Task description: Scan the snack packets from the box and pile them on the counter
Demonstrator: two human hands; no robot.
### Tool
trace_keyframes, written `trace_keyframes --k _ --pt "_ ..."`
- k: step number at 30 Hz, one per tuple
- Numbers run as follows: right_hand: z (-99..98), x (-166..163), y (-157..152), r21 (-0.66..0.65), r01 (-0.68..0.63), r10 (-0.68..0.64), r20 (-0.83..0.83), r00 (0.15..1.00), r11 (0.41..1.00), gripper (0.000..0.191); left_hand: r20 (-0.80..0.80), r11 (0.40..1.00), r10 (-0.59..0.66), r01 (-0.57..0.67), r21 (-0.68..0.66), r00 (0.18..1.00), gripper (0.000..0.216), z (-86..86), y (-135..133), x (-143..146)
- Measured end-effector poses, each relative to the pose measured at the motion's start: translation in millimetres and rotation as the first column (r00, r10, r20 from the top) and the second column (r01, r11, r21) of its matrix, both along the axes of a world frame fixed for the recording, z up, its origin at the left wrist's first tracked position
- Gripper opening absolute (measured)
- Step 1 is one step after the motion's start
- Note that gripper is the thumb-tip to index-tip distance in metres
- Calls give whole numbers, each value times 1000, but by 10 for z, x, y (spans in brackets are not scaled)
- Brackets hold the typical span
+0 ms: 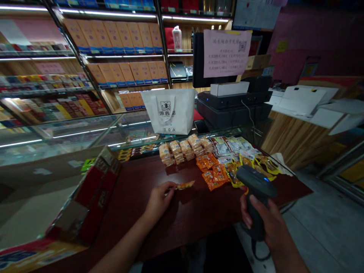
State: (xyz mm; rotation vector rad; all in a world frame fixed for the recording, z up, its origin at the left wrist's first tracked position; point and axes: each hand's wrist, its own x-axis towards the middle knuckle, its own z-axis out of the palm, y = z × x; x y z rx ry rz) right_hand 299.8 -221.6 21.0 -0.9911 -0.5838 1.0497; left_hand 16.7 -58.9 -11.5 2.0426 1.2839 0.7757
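Observation:
My left hand [159, 200] pinches one end of a small orange snack packet [184, 185] that lies on the dark red counter [142, 212]. My right hand [264, 220] is wrapped round the grip of a black handheld barcode scanner [256, 185], whose head points toward the packet. Just beyond the scanner lie rows of small snack packets: orange ones [212, 170], yellow ones [250, 163], tan ones [182, 149] and silver-green ones [230, 145].
A white paper bag [168, 110] stands at the back of the counter. A black cash register [233, 102] with a pink notice [226, 53] is to its right. A red carton [93, 193] lies at left. Glass display cases and stocked shelves [71, 94] fill the left.

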Motion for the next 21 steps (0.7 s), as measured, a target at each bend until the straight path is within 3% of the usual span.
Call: trace_keyframes --k 2,5,7,9,12,15,18,21 --pt "-17 -89 54 -21 -36 36 11 999 999 43 217 977 106 -61 -205 970 34 22 -56 -23" --pt "-53 -238 147 -68 -67 70 44 997 995 45 429 890 247 -29 -454 869 48 99 -156 -35" --pt "-71 -353 217 -88 -83 88 63 994 993 45 475 853 307 -17 -521 825 50 167 -245 -37" --pt "-74 -479 286 -108 -108 116 67 991 988 48 490 853 329 -31 -521 807 47 237 -356 -36" --pt "-52 -673 368 -127 -143 148 33 988 982 54 481 922 288 -105 -371 828 34 345 -553 -44" --pt "-17 -833 406 -106 -189 190 -5 982 976 56 367 986 162 -163 -31 916 20 450 -734 -89" --pt "17 -934 414 -123 -249 250 -5 968 961 60 206 958 -9 -50 281 978 22 515 -838 -156" --pt "48 -976 427 -144 -232 236 12 972 962 60 150 924 -103 38 381 983 26 526 -879 -193"
